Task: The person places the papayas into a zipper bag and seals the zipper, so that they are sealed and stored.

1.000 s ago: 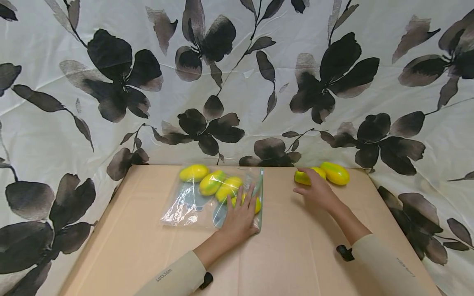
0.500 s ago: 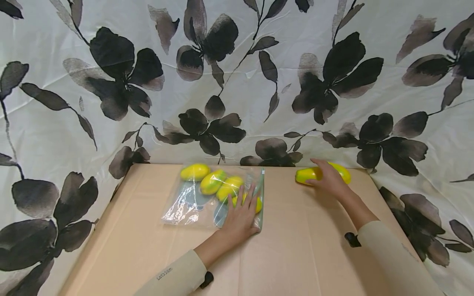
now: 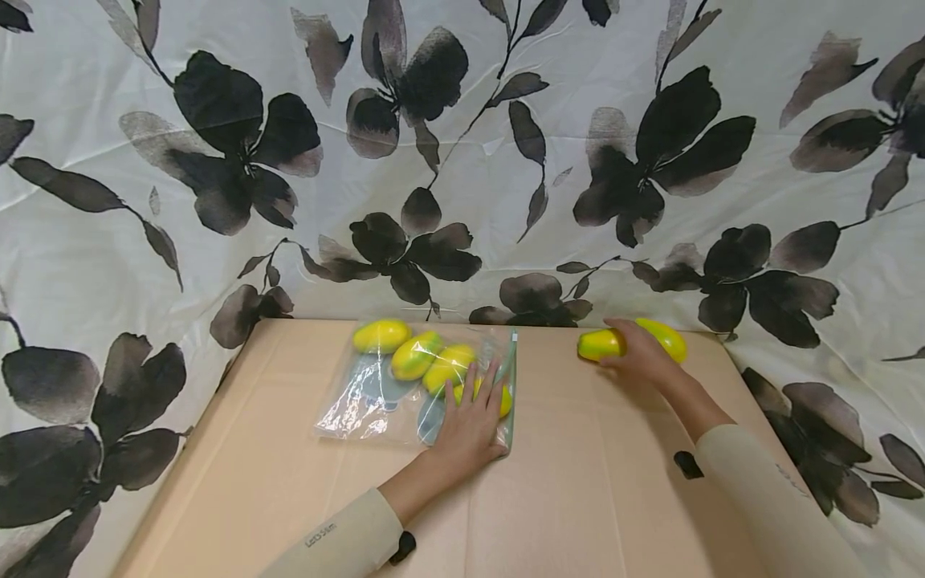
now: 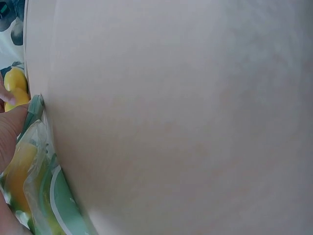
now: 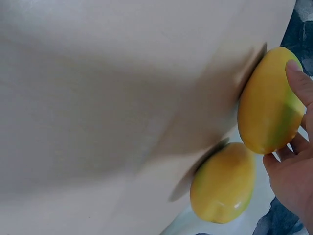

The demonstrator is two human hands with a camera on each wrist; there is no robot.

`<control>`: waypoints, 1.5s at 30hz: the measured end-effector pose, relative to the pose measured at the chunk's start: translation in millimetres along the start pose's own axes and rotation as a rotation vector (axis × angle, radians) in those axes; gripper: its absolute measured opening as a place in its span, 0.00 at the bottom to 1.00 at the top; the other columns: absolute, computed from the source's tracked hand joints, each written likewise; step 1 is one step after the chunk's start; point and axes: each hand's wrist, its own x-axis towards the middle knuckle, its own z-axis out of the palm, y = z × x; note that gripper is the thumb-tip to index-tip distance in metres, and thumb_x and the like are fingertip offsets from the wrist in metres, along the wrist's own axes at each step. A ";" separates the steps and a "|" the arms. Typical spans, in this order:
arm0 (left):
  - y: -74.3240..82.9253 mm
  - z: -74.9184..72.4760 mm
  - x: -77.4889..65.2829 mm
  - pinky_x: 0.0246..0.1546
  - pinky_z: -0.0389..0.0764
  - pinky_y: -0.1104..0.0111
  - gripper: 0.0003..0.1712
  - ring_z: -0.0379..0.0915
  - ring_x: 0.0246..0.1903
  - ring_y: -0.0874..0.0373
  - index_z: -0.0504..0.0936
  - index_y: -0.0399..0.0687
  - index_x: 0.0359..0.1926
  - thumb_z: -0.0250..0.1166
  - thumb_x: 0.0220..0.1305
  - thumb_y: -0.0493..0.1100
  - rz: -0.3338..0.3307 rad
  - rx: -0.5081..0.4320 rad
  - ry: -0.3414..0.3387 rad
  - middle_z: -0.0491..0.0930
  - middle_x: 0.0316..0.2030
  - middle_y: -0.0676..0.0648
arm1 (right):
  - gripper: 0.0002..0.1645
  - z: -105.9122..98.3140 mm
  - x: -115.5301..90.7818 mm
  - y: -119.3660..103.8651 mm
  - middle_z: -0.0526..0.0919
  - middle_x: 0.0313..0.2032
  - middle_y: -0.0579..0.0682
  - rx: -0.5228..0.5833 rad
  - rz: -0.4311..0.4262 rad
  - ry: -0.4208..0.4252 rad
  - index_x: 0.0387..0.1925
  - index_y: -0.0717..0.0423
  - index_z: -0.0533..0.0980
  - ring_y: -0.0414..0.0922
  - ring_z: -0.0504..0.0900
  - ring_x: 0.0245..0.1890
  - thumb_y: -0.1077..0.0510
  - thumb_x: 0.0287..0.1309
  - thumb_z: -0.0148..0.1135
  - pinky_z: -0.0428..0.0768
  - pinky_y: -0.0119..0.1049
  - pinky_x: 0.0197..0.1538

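Note:
A clear zip bag point(image 3: 350, 417) with several yellow-green mangoes point(image 3: 381, 336) inside lies at the back middle of the board. My left hand point(image 3: 466, 429) rests on its right part, fingers spread straight over one of the mangoes. In the left wrist view, the thumb lies beside the bag's green zip edge point(image 4: 33, 115). To the right, my right hand point(image 3: 643, 353) grips a loose mango point(image 3: 598, 346) between thumb and fingers; the right wrist view shows this mango point(image 5: 266, 100) large. A second loose mango point(image 3: 666, 340) lies right behind that hand.
Beneath everything is a tan cardboard board point(image 3: 549, 498). A white cloth point(image 3: 520, 241) with dark flowers hangs behind its back edge and continues along both sides.
My right hand has shifted right along the loose mango, baring its left end, and now holds it farther back. The left hand and bag stay in place.

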 end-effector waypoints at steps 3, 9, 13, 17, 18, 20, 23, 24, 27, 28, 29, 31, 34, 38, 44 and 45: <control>0.0 0.0 -0.4 0.68 0.57 0.27 0.75 0.40 0.81 0.34 0.48 0.46 0.82 0.82 0.43 0.67 0.000 0.004 0.000 0.41 0.83 0.41 | 0.49 2.1 -0.8 -0.6 0.65 0.71 0.72 -0.022 -0.001 -0.006 0.74 0.68 0.62 0.71 0.62 0.72 0.60 0.56 0.75 0.58 0.67 0.74; 0.0 0.5 -0.8 0.68 0.57 0.27 0.75 0.40 0.81 0.34 0.49 0.46 0.82 0.82 0.43 0.66 0.000 0.004 0.005 0.42 0.83 0.41 | 0.44 5.1 -2.9 0.5 0.65 0.70 0.71 -0.072 -0.005 -0.009 0.72 0.67 0.64 0.70 0.63 0.71 0.66 0.56 0.72 0.59 0.68 0.74; 0.1 1.3 -0.9 0.68 0.57 0.27 0.75 0.40 0.81 0.34 0.49 0.46 0.82 0.82 0.44 0.66 0.002 0.006 0.005 0.41 0.83 0.41 | 0.44 5.6 -3.7 3.4 0.66 0.70 0.69 -0.091 -0.010 -0.003 0.72 0.65 0.64 0.69 0.63 0.71 0.65 0.56 0.72 0.59 0.67 0.74; -0.3 2.5 -1.7 0.68 0.58 0.28 0.75 0.40 0.81 0.34 0.49 0.46 0.82 0.82 0.43 0.67 0.008 0.018 0.016 0.41 0.83 0.41 | 0.44 3.0 -9.6 2.7 0.67 0.69 0.69 -0.087 -0.002 0.005 0.72 0.65 0.65 0.69 0.64 0.70 0.63 0.57 0.73 0.60 0.68 0.73; -0.5 2.9 -2.3 0.68 0.58 0.28 0.75 0.41 0.81 0.34 0.50 0.46 0.82 0.82 0.43 0.67 0.010 0.021 0.020 0.41 0.83 0.41 | 0.44 2.4 -12.1 1.9 0.67 0.69 0.69 -0.082 -0.002 0.009 0.72 0.65 0.65 0.69 0.64 0.69 0.63 0.57 0.73 0.60 0.68 0.73; -0.6 2.7 -3.5 0.68 0.59 0.28 0.75 0.41 0.80 0.34 0.50 0.46 0.82 0.82 0.43 0.67 0.013 0.024 0.023 0.42 0.83 0.41 | 0.44 1.2 -17.6 0.1 0.67 0.68 0.69 -0.063 0.002 0.010 0.72 0.64 0.65 0.69 0.65 0.69 0.62 0.57 0.73 0.62 0.68 0.72; -0.8 2.3 -5.4 0.68 0.59 0.28 0.75 0.41 0.80 0.34 0.50 0.46 0.82 0.82 0.43 0.67 0.016 0.019 0.021 0.42 0.83 0.41 | 0.44 2.3 -25.6 -0.8 0.66 0.67 0.69 -0.053 -0.008 0.017 0.72 0.62 0.65 0.68 0.67 0.66 0.61 0.57 0.74 0.64 0.68 0.70; -0.8 2.1 -5.9 0.68 0.58 0.28 0.75 0.41 0.81 0.34 0.49 0.46 0.82 0.82 0.43 0.67 0.017 0.018 0.019 0.42 0.83 0.41 | 0.44 3.0 -28.2 -1.2 0.66 0.67 0.68 -0.047 -0.012 0.019 0.72 0.61 0.66 0.68 0.68 0.66 0.60 0.57 0.74 0.65 0.69 0.69; -1.2 1.6 -7.6 0.68 0.58 0.28 0.75 0.41 0.81 0.34 0.48 0.46 0.82 0.82 0.43 0.67 0.020 0.014 0.016 0.41 0.83 0.41 | 0.43 6.0 -36.0 -4.2 0.64 0.67 0.67 -0.041 -0.022 0.018 0.72 0.57 0.66 0.67 0.68 0.65 0.59 0.57 0.74 0.66 0.69 0.68; -1.2 1.3 -8.1 0.68 0.58 0.28 0.76 0.40 0.81 0.34 0.48 0.46 0.82 0.82 0.43 0.67 0.021 0.011 0.016 0.41 0.83 0.41 | 0.43 7.3 -38.5 -5.8 0.63 0.66 0.67 -0.034 -0.031 0.017 0.72 0.56 0.66 0.67 0.68 0.64 0.59 0.56 0.74 0.66 0.70 0.67; -1.3 1.0 -8.6 0.68 0.58 0.28 0.76 0.40 0.81 0.34 0.48 0.46 0.82 0.82 0.43 0.67 0.022 0.010 0.015 0.41 0.83 0.41 | 0.43 8.6 -40.8 -7.1 0.62 0.66 0.67 -0.027 -0.035 0.013 0.71 0.55 0.67 0.66 0.68 0.64 0.59 0.56 0.74 0.66 0.69 0.67; -1.3 0.7 -9.4 0.68 0.58 0.28 0.76 0.40 0.81 0.34 0.47 0.46 0.83 0.82 0.43 0.66 0.023 0.006 0.014 0.40 0.83 0.41 | 0.42 11.3 -44.7 -11.0 0.62 0.65 0.66 -0.015 -0.052 0.008 0.71 0.55 0.67 0.65 0.68 0.62 0.59 0.55 0.74 0.67 0.68 0.66; -0.8 0.3 -9.5 0.68 0.58 0.28 0.76 0.40 0.81 0.34 0.47 0.46 0.83 0.82 0.43 0.66 0.022 0.003 0.010 0.40 0.84 0.41 | 0.41 14.6 -48.7 -16.3 0.62 0.62 0.66 0.008 -0.072 -0.003 0.69 0.56 0.68 0.64 0.68 0.60 0.60 0.54 0.74 0.68 0.67 0.64; -0.4 0.0 -9.8 0.68 0.58 0.28 0.75 0.40 0.81 0.34 0.48 0.46 0.83 0.82 0.44 0.67 0.021 0.005 0.010 0.41 0.83 0.41 | 0.41 18.1 -53.8 -23.5 0.61 0.61 0.66 0.021 -0.065 -0.016 0.68 0.58 0.68 0.65 0.69 0.59 0.60 0.52 0.73 0.69 0.67 0.64; -0.2 0.6 -9.9 0.68 0.58 0.28 0.75 0.40 0.81 0.34 0.48 0.45 0.83 0.82 0.44 0.67 0.024 0.008 0.016 0.42 0.83 0.40 | 0.44 24.1 -57.6 -34.1 0.63 0.60 0.68 0.030 -0.094 -0.011 0.68 0.60 0.67 0.63 0.71 0.58 0.62 0.48 0.73 0.71 0.63 0.63; -0.1 0.7 -9.9 0.68 0.58 0.28 0.76 0.40 0.81 0.34 0.47 0.45 0.83 0.82 0.44 0.67 0.022 0.007 0.017 0.41 0.83 0.40 | 0.44 25.4 -58.0 -36.4 0.63 0.60 0.68 0.038 -0.104 -0.016 0.68 0.60 0.67 0.63 0.70 0.58 0.62 0.47 0.73 0.71 0.63 0.62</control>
